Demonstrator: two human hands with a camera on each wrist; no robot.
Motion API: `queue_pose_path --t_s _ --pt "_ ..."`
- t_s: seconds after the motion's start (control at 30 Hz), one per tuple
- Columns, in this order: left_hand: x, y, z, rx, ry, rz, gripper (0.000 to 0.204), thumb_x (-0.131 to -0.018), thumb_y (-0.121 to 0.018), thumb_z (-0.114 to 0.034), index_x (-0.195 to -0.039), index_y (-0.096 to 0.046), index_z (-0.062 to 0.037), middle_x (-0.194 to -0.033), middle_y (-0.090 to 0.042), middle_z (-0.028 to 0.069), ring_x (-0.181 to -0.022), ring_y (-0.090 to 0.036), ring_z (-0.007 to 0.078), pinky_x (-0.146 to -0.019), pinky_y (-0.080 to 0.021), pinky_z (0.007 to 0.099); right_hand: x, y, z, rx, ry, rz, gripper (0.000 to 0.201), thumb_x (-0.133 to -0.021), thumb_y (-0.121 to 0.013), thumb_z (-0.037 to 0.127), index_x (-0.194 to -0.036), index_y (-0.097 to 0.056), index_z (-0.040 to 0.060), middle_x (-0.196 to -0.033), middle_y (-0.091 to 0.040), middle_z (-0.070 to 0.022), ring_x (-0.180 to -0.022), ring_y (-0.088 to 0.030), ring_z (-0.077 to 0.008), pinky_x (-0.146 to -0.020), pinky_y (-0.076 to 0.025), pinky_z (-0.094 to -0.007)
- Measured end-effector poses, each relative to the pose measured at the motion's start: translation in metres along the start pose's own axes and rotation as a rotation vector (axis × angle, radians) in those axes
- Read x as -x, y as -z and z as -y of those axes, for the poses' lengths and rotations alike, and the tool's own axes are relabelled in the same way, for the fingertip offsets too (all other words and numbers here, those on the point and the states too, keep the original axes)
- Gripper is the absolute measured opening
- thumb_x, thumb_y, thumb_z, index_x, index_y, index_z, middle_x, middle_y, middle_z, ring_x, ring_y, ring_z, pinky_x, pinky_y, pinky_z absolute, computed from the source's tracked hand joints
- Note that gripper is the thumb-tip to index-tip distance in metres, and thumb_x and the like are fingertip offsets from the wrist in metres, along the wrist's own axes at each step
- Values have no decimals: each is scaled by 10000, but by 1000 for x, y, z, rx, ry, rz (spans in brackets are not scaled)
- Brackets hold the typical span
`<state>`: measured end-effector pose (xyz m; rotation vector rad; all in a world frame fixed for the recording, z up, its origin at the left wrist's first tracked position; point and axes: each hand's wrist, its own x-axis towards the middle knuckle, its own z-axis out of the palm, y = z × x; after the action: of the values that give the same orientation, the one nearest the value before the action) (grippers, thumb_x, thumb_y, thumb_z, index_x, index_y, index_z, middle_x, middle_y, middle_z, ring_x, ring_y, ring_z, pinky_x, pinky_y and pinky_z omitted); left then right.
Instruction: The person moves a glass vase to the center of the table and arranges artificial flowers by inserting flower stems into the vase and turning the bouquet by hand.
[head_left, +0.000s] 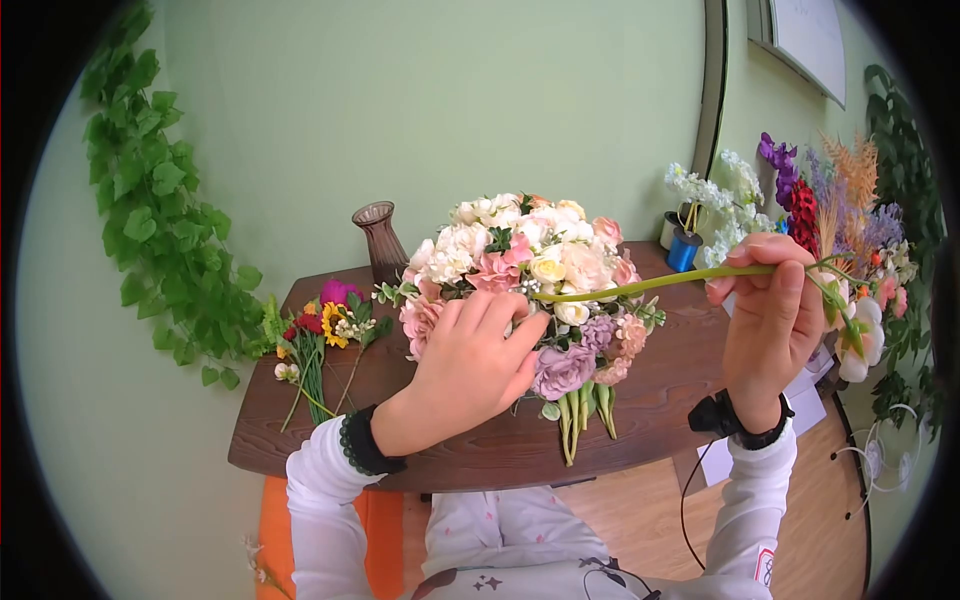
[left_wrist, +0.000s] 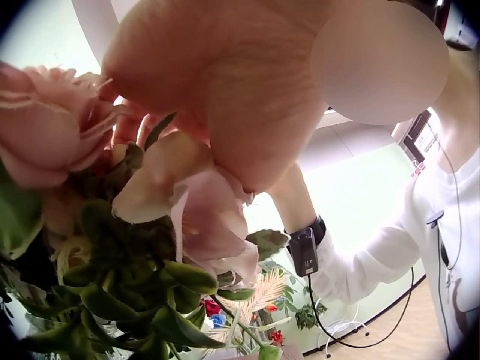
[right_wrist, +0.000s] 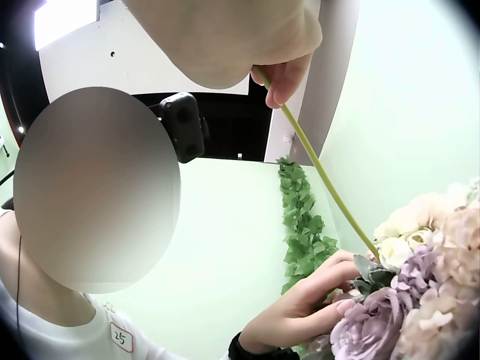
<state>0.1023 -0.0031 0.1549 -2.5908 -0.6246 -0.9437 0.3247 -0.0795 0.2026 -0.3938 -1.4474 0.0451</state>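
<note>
A full bouquet of pale artificial flowers [head_left: 560,262] stands on the table, white, cream, pink and lilac, with green stems [head_left: 572,415] jutting out below. My left hand [head_left: 475,350] rests on its near left side, fingers spread and slightly bent among the blooms, fingertips partly hidden. My right hand [head_left: 775,320] is raised to the right and pinches a long green flower stem [head_left: 660,283]. The bare end of that stem reaches the bouquet just past my left fingers. On the other side of my right hand, a white bloom [head_left: 862,342] hangs from a thin green branch.
A ribbed brownish glass vase [head_left: 380,240] stands behind the bouquet. Loose cut flowers, including a sunflower [head_left: 335,323], lie at the table's left. A blue spool [head_left: 684,250] and more colourful flowers [head_left: 803,210] are at the right. Leafy vines [head_left: 165,200] hang on the wall.
</note>
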Motion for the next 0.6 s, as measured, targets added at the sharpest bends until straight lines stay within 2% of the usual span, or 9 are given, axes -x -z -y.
queue_pose_path --t_s 0.23,0.6 --pt "0 -3 1 -46 -66 -35 293 -686 -605 -152 -962 -553 -67 -1026 -503 62 -870 -469 220 -716 -358 338 -3 -3 -2 10 20 29 294 -940 -340 182 -931 -502 -63 -889 -547 -145 -644 -576 -181 -577 -481 -262" --pt "2 -5 -2 -64 11 -9 321 -657 -619 -166 -952 -546 -64 -976 -487 63 -869 -453 223 -718 -351 336 -5 -4 -2 35 30 17 302 -939 -341 188 -913 -500 -69 -867 -540 -148 -632 -565 -181 -562 -481 -263"
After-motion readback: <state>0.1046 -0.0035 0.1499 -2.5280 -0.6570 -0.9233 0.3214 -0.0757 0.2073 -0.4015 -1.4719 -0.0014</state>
